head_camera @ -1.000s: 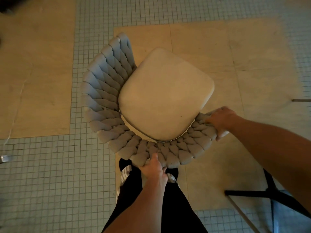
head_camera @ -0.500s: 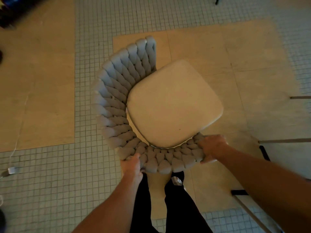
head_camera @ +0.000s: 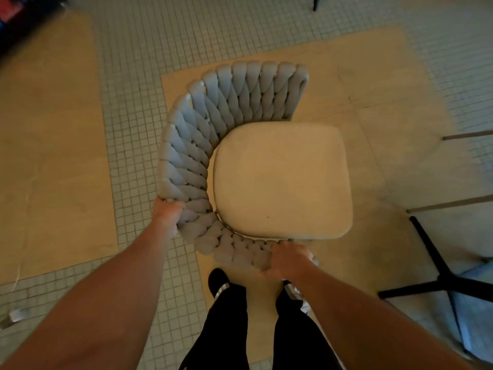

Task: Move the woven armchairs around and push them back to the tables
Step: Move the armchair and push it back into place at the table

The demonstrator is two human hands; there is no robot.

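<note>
We held the armchair (head_camera: 210, 145) by its woven back: left hand (head_camera: 168, 213) curled over the rim at the left, right hand (head_camera: 286, 260) gripping the near arm. It stood on the floor (head_camera: 128, 76), beside what looked like a black table base (head_camera: 437, 279).

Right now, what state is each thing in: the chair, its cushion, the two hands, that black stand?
Woven armchair: upright, open front facing right, held by its curved back.
Seat cushion: in place on the seat, nothing on it.
Left hand: gripping the backrest rim.
Right hand: gripping the near end of the woven rim.
Black stand: standing on the floor, apart from the chair.
</note>
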